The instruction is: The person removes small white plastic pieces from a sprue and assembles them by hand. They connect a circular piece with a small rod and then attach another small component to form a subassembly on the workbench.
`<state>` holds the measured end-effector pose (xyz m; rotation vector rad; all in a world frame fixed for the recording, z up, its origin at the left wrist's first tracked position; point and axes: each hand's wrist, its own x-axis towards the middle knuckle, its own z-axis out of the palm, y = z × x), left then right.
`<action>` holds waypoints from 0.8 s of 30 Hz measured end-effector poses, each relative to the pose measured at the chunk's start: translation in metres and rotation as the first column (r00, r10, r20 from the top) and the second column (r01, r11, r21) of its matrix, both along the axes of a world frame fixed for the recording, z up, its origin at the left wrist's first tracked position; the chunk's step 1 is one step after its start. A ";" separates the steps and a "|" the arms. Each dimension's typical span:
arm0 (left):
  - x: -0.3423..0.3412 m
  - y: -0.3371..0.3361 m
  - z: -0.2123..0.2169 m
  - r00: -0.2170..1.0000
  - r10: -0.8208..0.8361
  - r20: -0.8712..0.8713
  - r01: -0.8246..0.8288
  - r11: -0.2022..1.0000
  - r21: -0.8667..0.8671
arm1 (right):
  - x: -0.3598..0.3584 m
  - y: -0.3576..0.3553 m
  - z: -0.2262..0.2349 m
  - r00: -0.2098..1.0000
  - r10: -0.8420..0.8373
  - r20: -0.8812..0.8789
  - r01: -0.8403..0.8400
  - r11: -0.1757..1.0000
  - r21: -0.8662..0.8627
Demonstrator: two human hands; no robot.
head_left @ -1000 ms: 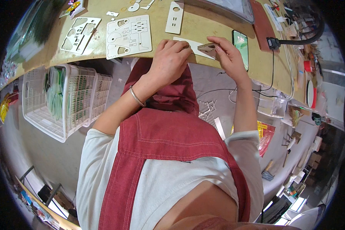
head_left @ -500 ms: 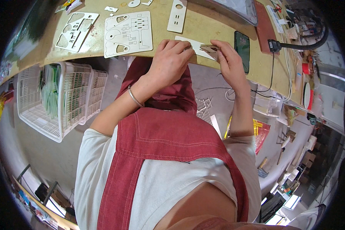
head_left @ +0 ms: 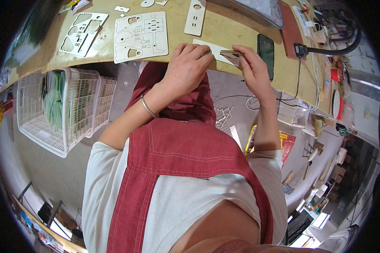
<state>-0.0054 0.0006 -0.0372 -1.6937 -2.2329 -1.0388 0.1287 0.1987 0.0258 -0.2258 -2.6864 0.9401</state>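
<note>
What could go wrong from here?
1. Drop: the right hand holds a small piece near the table's front edge; a slip might send it to the floor.
2. Knock: the phone lies just right of that hand, so a sideways move could bump it.
3. Snag: the large cut-out sheet sits at the front edge, left of the left hand; a leftward sweep might shift it off.

A phone (head_left: 265,57) lying face up has a faint line of pale digits near the top of its dark screen. A red-and-yellow bag (head_left: 286,146) bears a small line of dark print on its yellow strip (head_left: 284,135), too small to read. No other lettering can be made out.
</note>
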 end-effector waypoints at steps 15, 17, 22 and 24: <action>-0.034 -0.103 0.032 0.977 0.178 0.121 -0.194 0.971 0.142 | -0.154 -0.021 -0.007 0.989 -0.147 0.009 0.098 0.609 -0.787; -0.047 -0.135 0.038 0.954 0.280 0.110 -0.295 0.942 0.158 | -0.189 -0.033 -0.012 0.980 -0.187 0.064 0.137 0.411 -0.901; -0.060 -0.183 0.042 0.878 0.440 0.191 -0.466 0.876 0.127 | -0.257 -0.057 -0.021 0.976 -0.210 0.061 0.125 0.308 -0.943; -0.064 -0.191 0.035 0.855 0.492 0.164 -0.514 0.847 0.133 | -0.276 -0.064 -0.023 0.968 -0.248 0.040 0.117 0.301 -0.946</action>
